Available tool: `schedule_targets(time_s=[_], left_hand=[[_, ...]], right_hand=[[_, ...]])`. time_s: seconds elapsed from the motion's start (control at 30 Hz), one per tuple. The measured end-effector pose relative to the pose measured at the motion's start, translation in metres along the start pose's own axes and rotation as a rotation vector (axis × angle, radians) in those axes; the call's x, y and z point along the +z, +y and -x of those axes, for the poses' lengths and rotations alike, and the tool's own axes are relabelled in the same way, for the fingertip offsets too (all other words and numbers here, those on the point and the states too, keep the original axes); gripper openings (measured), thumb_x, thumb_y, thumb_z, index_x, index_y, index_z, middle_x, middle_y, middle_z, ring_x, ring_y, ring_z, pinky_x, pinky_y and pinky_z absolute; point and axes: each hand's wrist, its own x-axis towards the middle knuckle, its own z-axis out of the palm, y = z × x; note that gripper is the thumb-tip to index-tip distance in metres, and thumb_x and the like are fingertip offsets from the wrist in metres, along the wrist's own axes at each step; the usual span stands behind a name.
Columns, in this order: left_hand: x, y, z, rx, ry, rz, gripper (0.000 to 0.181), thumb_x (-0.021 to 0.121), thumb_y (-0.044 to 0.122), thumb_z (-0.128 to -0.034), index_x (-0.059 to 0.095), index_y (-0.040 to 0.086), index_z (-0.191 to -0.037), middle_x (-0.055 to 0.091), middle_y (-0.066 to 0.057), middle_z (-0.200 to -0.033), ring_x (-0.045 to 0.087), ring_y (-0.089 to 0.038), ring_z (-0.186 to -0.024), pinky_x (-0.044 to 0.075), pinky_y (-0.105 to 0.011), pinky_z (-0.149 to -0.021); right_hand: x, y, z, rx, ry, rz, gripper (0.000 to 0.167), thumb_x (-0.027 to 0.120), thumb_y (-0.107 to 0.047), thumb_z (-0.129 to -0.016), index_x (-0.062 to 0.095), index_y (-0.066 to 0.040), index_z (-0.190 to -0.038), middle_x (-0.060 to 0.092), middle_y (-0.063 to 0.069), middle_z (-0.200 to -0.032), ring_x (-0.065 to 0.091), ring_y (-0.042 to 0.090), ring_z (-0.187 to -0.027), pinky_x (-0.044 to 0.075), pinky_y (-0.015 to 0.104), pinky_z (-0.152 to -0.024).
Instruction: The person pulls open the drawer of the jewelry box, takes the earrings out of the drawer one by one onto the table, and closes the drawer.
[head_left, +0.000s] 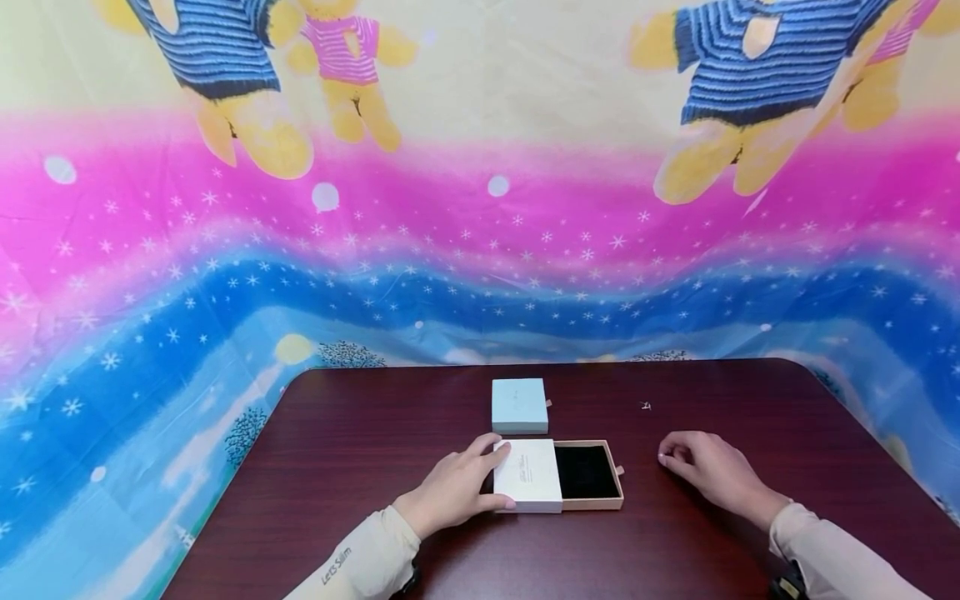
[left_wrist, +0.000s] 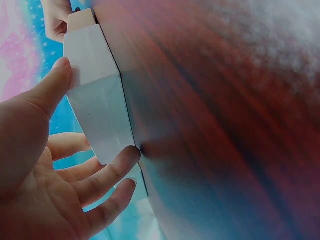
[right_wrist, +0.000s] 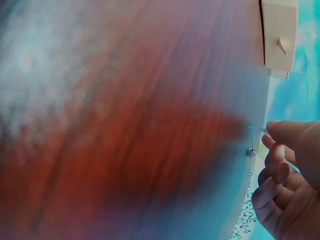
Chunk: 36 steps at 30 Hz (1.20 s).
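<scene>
A white jewelry box (head_left: 528,475) lies on the table with its drawer (head_left: 613,492) partly slid out to the right, showing a black pad (head_left: 585,472) inside. My left hand (head_left: 461,483) grips the box's white sleeve at its left end, thumb (left_wrist: 57,82) on the near side and fingers around the left and far sides. To the right of the drawer, my right hand (head_left: 708,467) is raised a little over the table. Its thumb and index finger pinch a tiny silver earring, whose thin pin (right_wrist: 263,130) pokes out. Another small earring (head_left: 646,406) lies on the table beyond that hand.
Behind the white box stands a pale blue box (head_left: 519,406), closed, with a small ribbon tab on its right. The dark red wooden table (head_left: 360,433) has rounded far corners. A printed cloth (head_left: 480,250) hangs behind and around it.
</scene>
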Motion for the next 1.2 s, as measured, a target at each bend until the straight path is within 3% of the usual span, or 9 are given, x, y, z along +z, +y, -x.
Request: schedule_targets(time_s=[0.3,0.63,0.87,1.2], left_hand=[[0.000,0.000,0.000,0.003,0.003,-0.002,0.077,0.071,0.057,-0.0882,0.052,0.013,-0.149,0.049,-0.008,-0.151,0.072,-0.023,-0.094,0.056,-0.040,-0.084],[0.000,-0.001,0.000,-0.001,0.000,0.005,0.077,0.071,0.057,-0.0883,0.052,0.013,-0.149,0.049,-0.008,-0.151,0.072,-0.023,-0.094,0.056,-0.040,-0.084],[0.000,0.000,0.000,-0.006,0.000,0.003,0.077,0.071,0.057,-0.0882,0.052,0.013,-0.149,0.049,-0.007,-0.151,0.070,-0.022,-0.105,0.056,-0.041,-0.085],[0.000,-0.001,0.000,0.001,0.009,0.002,0.077,0.071,0.057,-0.0882,0.053,0.013,-0.149,0.049,-0.008,-0.150,0.072,-0.023,-0.098,0.056,-0.040,-0.084]], right_hand=[[-0.002,0.004,0.003,0.019,-0.012,0.009,0.010,0.070,-0.031,-0.096,0.073,-0.021,-0.093,0.049,-0.012,-0.065,0.038,0.000,-0.055,0.028,0.023,-0.052],[-0.004,0.009,0.005,0.042,-0.039,0.003,0.003,0.072,-0.024,-0.093,0.074,-0.021,-0.094,0.050,-0.011,-0.063,0.039,0.001,-0.054,0.028,0.022,-0.050],[-0.004,0.011,0.004,0.033,-0.037,0.013,0.005,0.072,-0.024,-0.093,0.073,-0.019,-0.094,0.049,-0.010,-0.063,0.038,0.001,-0.054,0.027,0.022,-0.050],[-0.003,0.011,0.005,0.047,-0.061,0.004,0.003,0.073,-0.020,-0.092,0.073,-0.021,-0.095,0.050,-0.010,-0.063,0.039,0.002,-0.054,0.028,0.023,-0.050]])
